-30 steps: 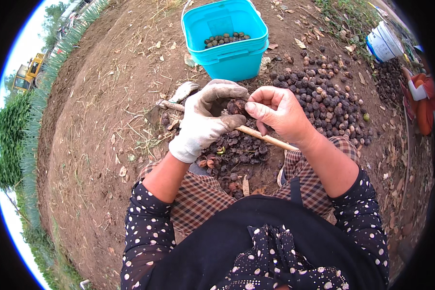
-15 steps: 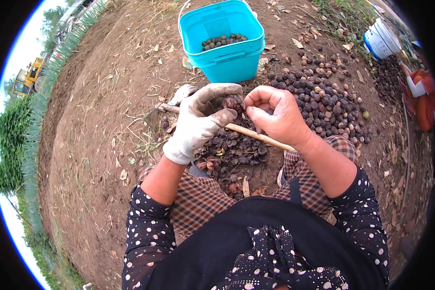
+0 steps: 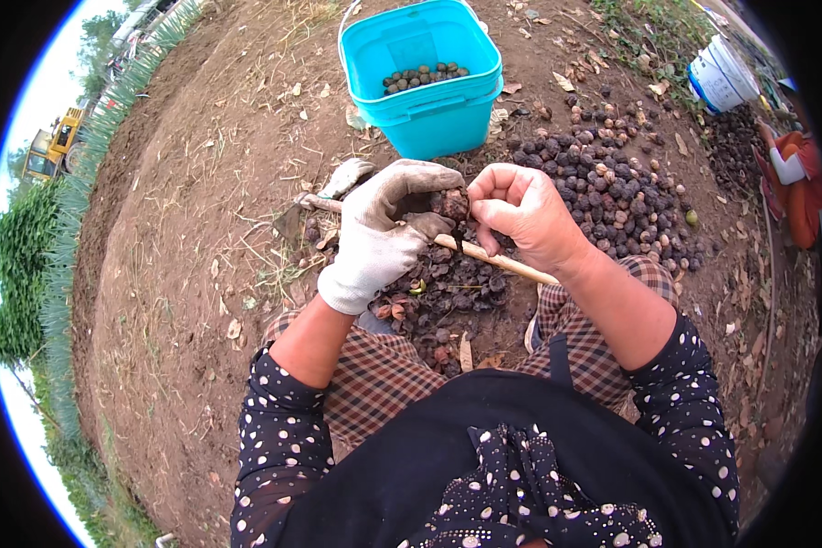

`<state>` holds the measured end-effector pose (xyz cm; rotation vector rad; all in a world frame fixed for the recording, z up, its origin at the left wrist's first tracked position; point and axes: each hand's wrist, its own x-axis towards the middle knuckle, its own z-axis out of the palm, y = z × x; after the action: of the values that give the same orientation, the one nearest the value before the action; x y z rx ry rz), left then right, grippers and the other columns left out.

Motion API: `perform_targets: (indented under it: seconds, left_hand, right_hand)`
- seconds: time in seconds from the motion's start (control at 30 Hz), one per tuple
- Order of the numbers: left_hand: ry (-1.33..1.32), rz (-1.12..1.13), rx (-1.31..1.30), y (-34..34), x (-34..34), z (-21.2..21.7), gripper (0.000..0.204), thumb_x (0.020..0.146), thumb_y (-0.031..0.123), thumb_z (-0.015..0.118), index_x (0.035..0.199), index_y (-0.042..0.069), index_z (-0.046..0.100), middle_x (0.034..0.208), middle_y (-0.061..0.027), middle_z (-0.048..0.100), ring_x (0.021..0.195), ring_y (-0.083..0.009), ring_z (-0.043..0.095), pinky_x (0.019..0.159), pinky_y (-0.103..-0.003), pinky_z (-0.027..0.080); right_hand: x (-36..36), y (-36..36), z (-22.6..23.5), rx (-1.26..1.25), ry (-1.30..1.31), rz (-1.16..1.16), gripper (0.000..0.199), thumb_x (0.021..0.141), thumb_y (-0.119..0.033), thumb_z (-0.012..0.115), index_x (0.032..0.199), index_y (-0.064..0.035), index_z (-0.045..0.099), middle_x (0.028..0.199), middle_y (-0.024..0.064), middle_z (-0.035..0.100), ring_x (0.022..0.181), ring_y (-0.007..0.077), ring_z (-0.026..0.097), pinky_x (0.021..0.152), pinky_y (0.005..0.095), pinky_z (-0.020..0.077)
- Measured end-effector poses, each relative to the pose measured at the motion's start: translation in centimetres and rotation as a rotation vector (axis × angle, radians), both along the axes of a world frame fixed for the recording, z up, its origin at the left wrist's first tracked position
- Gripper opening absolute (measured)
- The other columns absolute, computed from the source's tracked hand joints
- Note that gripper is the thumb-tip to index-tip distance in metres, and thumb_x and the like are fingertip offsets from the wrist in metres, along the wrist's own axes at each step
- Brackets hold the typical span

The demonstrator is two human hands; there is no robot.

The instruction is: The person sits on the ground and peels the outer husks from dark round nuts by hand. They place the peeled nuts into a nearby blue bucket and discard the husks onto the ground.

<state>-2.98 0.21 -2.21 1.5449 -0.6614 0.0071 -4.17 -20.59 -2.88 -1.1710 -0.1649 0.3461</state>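
In my left hand, which wears a dirty white glove, the fingers and thumb are closed round a walnut with ragged dark husk on it. My bare right hand pinches at the walnut's right side, thumb and forefinger together. A dark strip of husk hangs just below the nut. Under both hands a wooden handle lies slantwise, partly hidden by the glove. Below it spreads a heap of black husk pieces between my legs.
Ahead stands a turquoise bucket with cleaned walnuts inside. To the right lies a large pile of dark walnuts. A white bucket and another person in red are at the far right. Another glove lies beyond my left hand.
The walnut has turned in the glove and shows more of a lighter brown side. My left thumb has moved down, and a dark husk strip now hangs below the nut.
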Motion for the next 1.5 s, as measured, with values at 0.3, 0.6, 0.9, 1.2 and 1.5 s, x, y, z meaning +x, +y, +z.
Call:
perform_targets:
  seconds: [0.3, 0.6, 0.9, 1.2, 1.5]
  left_hand:
    - [-0.086, -0.042, 0.048, 0.3, 0.5, -0.5, 0.047, 0.074, -0.019, 0.063, 0.117, 0.001, 0.065, 0.118, -0.0103, 0.065, 0.108, -0.0191, 0.064, 0.094, -0.031, 0.053]
    - [0.050, -0.093, 0.062, 0.5, 0.9, 0.3, 0.047, 0.087, 0.015, 0.078, 0.127, -0.003, 0.059, 0.122, -0.0111, 0.064, 0.114, -0.0182, 0.061, 0.097, -0.033, 0.051]
    - [0.146, 0.049, 0.244, -0.3, 0.2, 1.4, 0.046, 0.079, -0.001, 0.077, 0.123, -0.003, 0.064, 0.121, -0.0089, 0.065, 0.107, -0.0142, 0.063, 0.094, -0.031, 0.052]
    - [0.426, -0.107, -0.267, 0.8, 0.7, 1.4, 0.068, 0.074, 0.024, 0.090, 0.127, -0.002, 0.056, 0.118, -0.0135, 0.066, 0.101, -0.0241, 0.069, 0.088, -0.036, 0.057]
    - [0.089, -0.036, -0.008, -0.1, 0.7, 0.5, 0.055, 0.055, -0.008, 0.088, 0.106, 0.001, 0.071, 0.114, -0.0122, 0.065, 0.107, -0.0219, 0.063, 0.093, -0.035, 0.052]
  right_hand:
    - [0.2, -0.3, 0.7, 0.025, 0.048, 0.042, 0.013, 0.089, -0.008, 0.071, 0.092, 0.0031, 0.064, 0.072, 0.0042, 0.063, 0.051, 0.0103, 0.059, 0.047, 0.0231, 0.0468]
    - [0.1, -0.4, 0.2, -0.018, -0.010, -0.038, 0.008, 0.090, -0.006, 0.065, 0.094, 0.0009, 0.063, 0.075, 0.0034, 0.063, 0.052, 0.0100, 0.059, 0.048, 0.0232, 0.0452]
    - [-0.5, 0.3, 1.1, -0.432, -0.323, -0.264, 0.005, 0.084, -0.004, 0.068, 0.084, 0.0009, 0.066, 0.074, 0.0006, 0.065, 0.062, 0.0042, 0.059, 0.057, 0.0227, 0.0495]
    - [-0.7, -1.0, 2.1, -0.600, -0.448, 0.013, 0.034, 0.078, -0.024, 0.086, 0.099, -0.0006, 0.070, 0.082, 0.0017, 0.068, 0.073, 0.0084, 0.063, 0.067, 0.0248, 0.0517]
    - [-0.8, 0.1, 1.6, -0.070, -0.039, 0.135, 0.017, 0.094, -0.014, 0.066, 0.092, 0.0026, 0.066, 0.071, 0.0027, 0.063, 0.053, 0.0092, 0.058, 0.049, 0.0248, 0.0460]
